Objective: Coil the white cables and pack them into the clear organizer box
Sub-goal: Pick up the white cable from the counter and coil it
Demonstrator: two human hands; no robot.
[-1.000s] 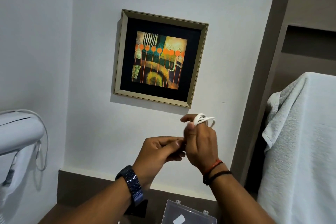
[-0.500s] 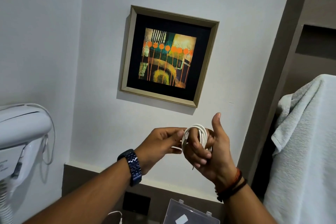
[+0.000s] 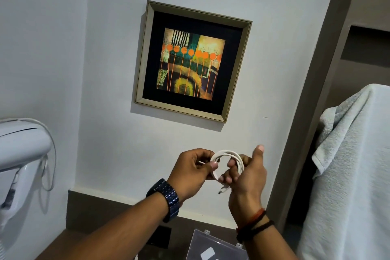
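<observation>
A white cable [image 3: 229, 157] is wound into a small coil held up in front of the wall. My right hand [image 3: 248, 177] grips the coil's right side, thumb raised, and a plug end hangs below its fingers. My left hand [image 3: 193, 172], with a dark blue watch on the wrist, pinches the coil's left side between thumb and fingers. The clear organizer box [image 3: 213, 247] shows at the bottom edge, its lid up, partly hidden by my right forearm.
A framed abstract picture [image 3: 193, 61] hangs on the white wall above my hands. A white wall-mounted hair dryer [image 3: 20, 150] with a cord is at the left. A pale towel [image 3: 350, 175] hangs at the right. A dark wooden counter [image 3: 101, 215] runs below.
My right hand turned palm-side toward me and the coil moved from over its fingers into a loop held between both hands. My view tilted, so the picture sits higher.
</observation>
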